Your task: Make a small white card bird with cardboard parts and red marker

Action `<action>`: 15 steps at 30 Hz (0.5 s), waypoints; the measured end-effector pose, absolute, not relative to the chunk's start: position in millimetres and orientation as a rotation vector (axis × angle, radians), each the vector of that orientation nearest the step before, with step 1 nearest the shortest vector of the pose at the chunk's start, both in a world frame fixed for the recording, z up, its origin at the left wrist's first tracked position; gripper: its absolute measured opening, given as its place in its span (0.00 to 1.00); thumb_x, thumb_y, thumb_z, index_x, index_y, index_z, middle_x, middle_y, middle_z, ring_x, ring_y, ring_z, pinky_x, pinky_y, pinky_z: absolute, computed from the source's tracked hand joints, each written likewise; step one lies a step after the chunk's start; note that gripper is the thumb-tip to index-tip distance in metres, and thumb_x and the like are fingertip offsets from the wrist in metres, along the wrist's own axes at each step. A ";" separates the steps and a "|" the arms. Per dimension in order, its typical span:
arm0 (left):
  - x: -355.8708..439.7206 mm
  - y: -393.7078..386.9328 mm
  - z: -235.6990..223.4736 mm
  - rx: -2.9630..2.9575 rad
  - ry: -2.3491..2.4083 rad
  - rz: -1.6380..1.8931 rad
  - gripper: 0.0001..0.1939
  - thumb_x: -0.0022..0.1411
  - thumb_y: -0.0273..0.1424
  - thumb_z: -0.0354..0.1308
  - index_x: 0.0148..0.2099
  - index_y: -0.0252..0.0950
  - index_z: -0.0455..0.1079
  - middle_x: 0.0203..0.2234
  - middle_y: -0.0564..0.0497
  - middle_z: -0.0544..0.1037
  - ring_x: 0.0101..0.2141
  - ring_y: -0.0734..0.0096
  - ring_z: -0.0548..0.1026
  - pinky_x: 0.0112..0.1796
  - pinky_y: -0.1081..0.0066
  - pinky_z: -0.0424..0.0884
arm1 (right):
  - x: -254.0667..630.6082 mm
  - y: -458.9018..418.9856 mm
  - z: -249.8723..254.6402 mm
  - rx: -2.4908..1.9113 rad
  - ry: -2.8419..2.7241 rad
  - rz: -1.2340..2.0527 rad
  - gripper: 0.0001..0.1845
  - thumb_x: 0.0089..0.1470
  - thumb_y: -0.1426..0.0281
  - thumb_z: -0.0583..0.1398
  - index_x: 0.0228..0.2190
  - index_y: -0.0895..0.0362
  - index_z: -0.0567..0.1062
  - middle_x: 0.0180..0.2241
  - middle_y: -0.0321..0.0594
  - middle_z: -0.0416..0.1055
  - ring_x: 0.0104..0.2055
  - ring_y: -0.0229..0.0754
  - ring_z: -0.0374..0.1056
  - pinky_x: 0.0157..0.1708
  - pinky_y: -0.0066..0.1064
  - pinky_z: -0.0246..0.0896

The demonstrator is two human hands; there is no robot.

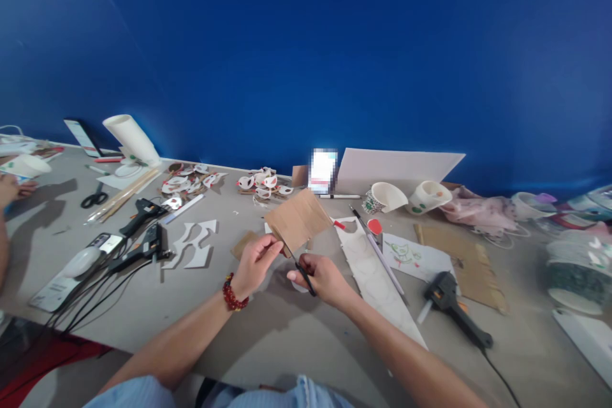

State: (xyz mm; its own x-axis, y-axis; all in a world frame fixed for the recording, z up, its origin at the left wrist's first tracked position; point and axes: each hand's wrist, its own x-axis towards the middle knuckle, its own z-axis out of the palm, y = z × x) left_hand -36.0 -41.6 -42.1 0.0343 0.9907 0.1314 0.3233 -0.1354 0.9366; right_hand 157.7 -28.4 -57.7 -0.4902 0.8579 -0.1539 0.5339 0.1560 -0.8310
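My left hand (254,262), with a red bead bracelet on the wrist, pinches the lower edge of a brown cardboard piece (297,218) held up over the grey table (268,331). My right hand (321,276) is closed round the handles of black scissors (300,268). The scissor blades point up to the cardboard's bottom edge, between the two hands.
Two black glue guns (143,229) with cords lie at left, another glue gun (452,303) at right. White cut-out shapes (195,243), small paper pieces (191,180), paper cups (387,197), a long white strip (377,280) and a white board (396,169) cover the table. Another person's hand (12,190) shows far left.
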 end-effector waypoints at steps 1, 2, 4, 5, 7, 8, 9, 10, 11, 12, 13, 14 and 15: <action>-35.9 -41.6 -41.9 1.561 1.375 1.129 0.16 0.64 0.41 0.52 0.28 0.36 0.66 0.19 0.56 0.65 0.23 0.74 0.63 0.25 0.76 0.60 | 157.8 -28.5 -57.9 -1.331 -2.088 1.254 0.32 0.47 0.42 0.59 0.19 0.55 0.55 0.18 0.27 0.50 0.22 0.33 0.47 0.22 0.26 0.39; -35.9 -41.5 -41.8 1.559 1.377 1.132 0.16 0.64 0.41 0.53 0.28 0.36 0.66 0.19 0.56 0.65 0.23 0.73 0.63 0.25 0.76 0.60 | 157.8 -28.5 -58.0 -1.333 -2.092 1.243 0.32 0.47 0.42 0.59 0.19 0.55 0.55 0.18 0.28 0.50 0.22 0.33 0.47 0.22 0.26 0.39; -35.8 -41.4 -42.3 1.554 1.383 1.137 0.16 0.63 0.42 0.53 0.28 0.36 0.66 0.19 0.56 0.65 0.23 0.73 0.63 0.25 0.76 0.61 | 157.6 -28.6 -57.8 -1.342 -2.100 1.220 0.31 0.47 0.42 0.59 0.19 0.55 0.55 0.18 0.28 0.50 0.22 0.33 0.47 0.22 0.26 0.39; -35.7 -41.3 -42.8 1.550 1.383 1.137 0.16 0.63 0.42 0.53 0.28 0.36 0.66 0.19 0.56 0.65 0.23 0.73 0.63 0.25 0.76 0.61 | 157.4 -28.5 -57.7 -1.345 -2.101 1.214 0.31 0.48 0.43 0.59 0.19 0.55 0.55 0.18 0.28 0.50 0.22 0.33 0.47 0.22 0.26 0.39; -35.5 -41.3 -44.4 1.539 1.379 1.134 0.16 0.63 0.42 0.53 0.28 0.36 0.66 0.19 0.56 0.67 0.24 0.73 0.64 0.26 0.76 0.62 | 156.5 -28.5 -57.4 -1.358 -2.095 1.225 0.31 0.47 0.43 0.60 0.18 0.55 0.55 0.17 0.28 0.51 0.22 0.33 0.47 0.22 0.26 0.39; -35.5 -41.2 -45.4 1.530 1.373 1.134 0.16 0.63 0.42 0.53 0.28 0.36 0.66 0.20 0.55 0.68 0.24 0.73 0.65 0.26 0.76 0.62 | 156.2 -28.6 -57.3 -1.366 -2.087 1.246 0.31 0.46 0.44 0.61 0.19 0.55 0.56 0.17 0.28 0.52 0.21 0.33 0.48 0.21 0.26 0.40; -35.6 -41.0 -46.6 1.519 1.366 1.134 0.16 0.63 0.42 0.53 0.29 0.36 0.67 0.20 0.55 0.69 0.24 0.73 0.66 0.27 0.75 0.63 | 156.1 -28.9 -57.0 -1.373 -2.077 1.277 0.30 0.45 0.45 0.62 0.19 0.55 0.57 0.17 0.28 0.54 0.21 0.33 0.49 0.21 0.26 0.40; -35.9 -40.7 -47.7 1.503 1.359 1.137 0.16 0.63 0.42 0.54 0.29 0.36 0.68 0.21 0.55 0.71 0.25 0.73 0.67 0.27 0.75 0.63 | 156.6 -29.4 -56.5 -1.374 -2.065 1.315 0.29 0.45 0.45 0.63 0.20 0.55 0.58 0.17 0.28 0.55 0.21 0.33 0.50 0.20 0.26 0.41; -36.5 -40.1 -48.6 1.483 1.355 1.146 0.16 0.63 0.42 0.54 0.29 0.36 0.68 0.21 0.55 0.72 0.25 0.73 0.68 0.28 0.75 0.64 | 157.7 -30.2 -55.6 -1.367 -2.052 1.360 0.28 0.44 0.46 0.64 0.21 0.55 0.59 0.18 0.29 0.57 0.21 0.33 0.51 0.20 0.25 0.42; -37.3 -39.2 -49.3 1.458 1.351 1.164 0.16 0.63 0.42 0.54 0.30 0.36 0.69 0.21 0.55 0.72 0.25 0.73 0.69 0.28 0.75 0.64 | 159.6 -31.2 -54.1 -1.351 -2.039 1.412 0.27 0.44 0.47 0.65 0.21 0.55 0.60 0.18 0.29 0.58 0.21 0.34 0.53 0.20 0.25 0.44; -38.2 -38.2 -49.5 1.431 1.344 1.185 0.16 0.64 0.42 0.54 0.30 0.35 0.69 0.22 0.54 0.73 0.25 0.73 0.69 0.29 0.75 0.65 | 162.5 -32.4 -51.9 -1.328 -2.026 1.469 0.27 0.43 0.48 0.66 0.22 0.55 0.60 0.18 0.29 0.59 0.22 0.34 0.54 0.21 0.25 0.46; -39.3 -37.1 -49.4 1.403 1.333 1.207 0.16 0.64 0.42 0.53 0.30 0.35 0.69 0.22 0.54 0.74 0.26 0.72 0.70 0.30 0.75 0.66 | 166.2 -33.7 -49.0 -1.305 -2.011 1.531 0.27 0.43 0.48 0.66 0.22 0.55 0.60 0.18 0.29 0.59 0.22 0.34 0.56 0.21 0.25 0.47; -40.3 -36.0 -48.8 1.378 1.317 1.227 0.16 0.65 0.41 0.53 0.31 0.35 0.70 0.23 0.53 0.75 0.27 0.72 0.71 0.31 0.74 0.67 | 170.6 -34.9 -45.4 -1.281 -1.994 1.597 0.28 0.43 0.47 0.66 0.22 0.55 0.60 0.19 0.29 0.60 0.22 0.35 0.57 0.21 0.25 0.48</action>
